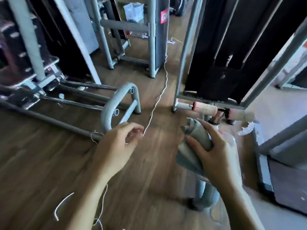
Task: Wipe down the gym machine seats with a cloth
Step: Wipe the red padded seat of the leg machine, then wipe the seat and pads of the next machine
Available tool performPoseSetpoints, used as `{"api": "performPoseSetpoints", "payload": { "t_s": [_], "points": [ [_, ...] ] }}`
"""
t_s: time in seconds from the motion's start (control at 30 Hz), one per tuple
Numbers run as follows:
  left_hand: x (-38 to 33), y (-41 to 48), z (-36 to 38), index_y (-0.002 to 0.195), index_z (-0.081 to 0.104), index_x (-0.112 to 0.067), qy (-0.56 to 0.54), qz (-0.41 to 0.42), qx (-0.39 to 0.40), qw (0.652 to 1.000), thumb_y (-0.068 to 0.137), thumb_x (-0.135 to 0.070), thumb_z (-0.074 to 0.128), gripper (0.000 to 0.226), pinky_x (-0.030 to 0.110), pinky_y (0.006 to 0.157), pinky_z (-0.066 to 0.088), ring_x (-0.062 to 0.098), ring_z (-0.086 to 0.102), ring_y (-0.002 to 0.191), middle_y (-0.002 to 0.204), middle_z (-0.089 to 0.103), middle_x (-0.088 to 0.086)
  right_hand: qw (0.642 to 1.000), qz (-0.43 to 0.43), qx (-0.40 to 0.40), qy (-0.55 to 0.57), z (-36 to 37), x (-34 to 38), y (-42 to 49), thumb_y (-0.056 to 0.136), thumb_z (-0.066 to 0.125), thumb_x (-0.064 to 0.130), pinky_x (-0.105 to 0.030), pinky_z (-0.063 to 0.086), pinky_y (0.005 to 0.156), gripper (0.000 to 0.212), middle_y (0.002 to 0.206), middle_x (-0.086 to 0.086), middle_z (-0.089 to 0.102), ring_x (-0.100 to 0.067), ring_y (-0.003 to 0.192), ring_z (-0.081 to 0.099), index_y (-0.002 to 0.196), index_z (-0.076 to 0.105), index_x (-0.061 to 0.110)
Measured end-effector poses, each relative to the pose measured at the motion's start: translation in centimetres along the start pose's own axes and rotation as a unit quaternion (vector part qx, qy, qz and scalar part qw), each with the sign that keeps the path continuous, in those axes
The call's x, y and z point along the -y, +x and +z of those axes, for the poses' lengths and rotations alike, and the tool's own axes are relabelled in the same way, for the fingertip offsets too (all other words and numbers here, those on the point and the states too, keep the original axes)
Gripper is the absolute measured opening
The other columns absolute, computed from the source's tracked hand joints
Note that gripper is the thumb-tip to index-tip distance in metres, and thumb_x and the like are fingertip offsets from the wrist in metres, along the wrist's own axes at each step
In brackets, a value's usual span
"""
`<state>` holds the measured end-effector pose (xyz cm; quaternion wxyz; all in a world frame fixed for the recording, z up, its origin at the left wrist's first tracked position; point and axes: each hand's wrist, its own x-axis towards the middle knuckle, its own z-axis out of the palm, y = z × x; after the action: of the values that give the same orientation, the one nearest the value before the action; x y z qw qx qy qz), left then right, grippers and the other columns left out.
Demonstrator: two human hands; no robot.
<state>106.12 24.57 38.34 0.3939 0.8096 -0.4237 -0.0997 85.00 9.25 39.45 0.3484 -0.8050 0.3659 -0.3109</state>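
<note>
The person is standing between gym machines and looking down at both hands. The right hand (214, 151) is gripping a rolled-up grey cloth (197, 136), with the fingers wrapped round it. The cloth is up in the air, just in front of the pink foam rollers (206, 109), and it is not touching any machine. The left hand (119, 143) is pinching a thin white string (159, 95) between its curled fingers. The string is running away across the wooden floor (49, 163), past the curved grey bar (114, 103) and up toward a machine farther off.

No seat is showing clearly (the picture is blurry), so I think the wiping is not yet going on here.

Here is what could go wrong. The string is lying right where feet are walking, so it could be catching a foot and tripping the person. More string is hanging by the left arm, and that could be tangling round the wrist or snagging on the bar. If the left hand is busy with string, the right hand is doing all the wiping alone, and the cloth could be slipping out and falling on the dirty floor.
</note>
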Motion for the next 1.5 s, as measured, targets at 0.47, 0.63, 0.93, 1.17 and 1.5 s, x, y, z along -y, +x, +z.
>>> {"api": "performPoseSetpoints", "payload": {
  "t_s": [0.47, 0.63, 0.93, 1.17, 1.5],
  "points": [
    [8.2, -17.9, -19.3, 0.112, 0.07, -0.037, 0.144, -0.153, -0.191, 0.959, 0.09, -0.043, 0.056, 0.027, 0.029, 0.087, 0.051, 0.0, 0.061, 0.095, 0.103, 0.066, -0.021, 0.953, -0.162, 0.253, 0.032, 15.7, 16.0, -5.3, 0.078, 0.077, 0.045, -0.021, 0.049, 0.077, 0.041, 0.097, 0.024, 0.07, 0.005, 0.09, 0.064, 0.117, 0.063, 0.044],
    [13.6, -24.0, -27.5, 0.122, 0.065, -0.04, 0.125, -0.185, -0.251, 0.942, 0.089, -0.045, 0.057, 0.034, 0.02, 0.091, 0.047, -0.006, 0.057, 0.107, 0.115, 0.062, -0.025, 0.928, -0.226, 0.296, 0.028, 23.8, 24.2, -8.4, 0.08, 0.076, 0.046, -0.005, 0.042, 0.067, 0.04, 0.087, 0.036, 0.062, 0.017, 0.087, 0.059, 0.117, 0.06, 0.05],
    [24.4, -32.4, -42.8, 0.115, 0.065, -0.043, 0.15, -0.231, -0.323, 0.905, 0.095, -0.046, 0.058, 0.021, 0.033, 0.092, 0.052, -0.009, 0.054, 0.108, 0.115, 0.059, -0.031, 0.879, -0.308, 0.358, 0.069, 39.8, 40.6, -14.6, 0.082, 0.074, 0.048, -0.026, 0.053, 0.083, 0.044, 0.103, 0.021, 0.07, 0.002, 0.096, 0.065, 0.124, 0.062, 0.042],
    [30.1, -32.0, -50.3, 0.115, 0.063, -0.045, 0.153, -0.238, -0.335, 0.899, 0.093, -0.047, 0.056, 0.022, 0.034, 0.096, 0.051, -0.005, 0.055, 0.109, 0.115, 0.058, -0.03, 0.855, -0.328, 0.392, 0.095, 47.7, 47.6, -14.8, 0.086, 0.074, 0.042, -0.018, 0.053, 0.082, 0.038, 0.105, 0.025, 0.069, 0.007, 0.098, 0.064, 0.121, 0.062, 0.043],
    [41.0, -17.6, -58.7, 0.115, 0.066, -0.042, 0.146, -0.231, -0.31, 0.911, 0.094, -0.047, 0.055, 0.025, 0.031, 0.09, 0.047, -0.003, 0.056, 0.11, 0.118, 0.059, -0.027, 0.863, -0.33, 0.367, 0.11, 61.5, 53.4, -3.0, 0.087, 0.073, 0.037, -0.002, 0.043, 0.074, 0.033, 0.092, 0.03, 0.066, 0.015, 0.092, 0.06, 0.12, 0.064, 0.037]
  ]
}}
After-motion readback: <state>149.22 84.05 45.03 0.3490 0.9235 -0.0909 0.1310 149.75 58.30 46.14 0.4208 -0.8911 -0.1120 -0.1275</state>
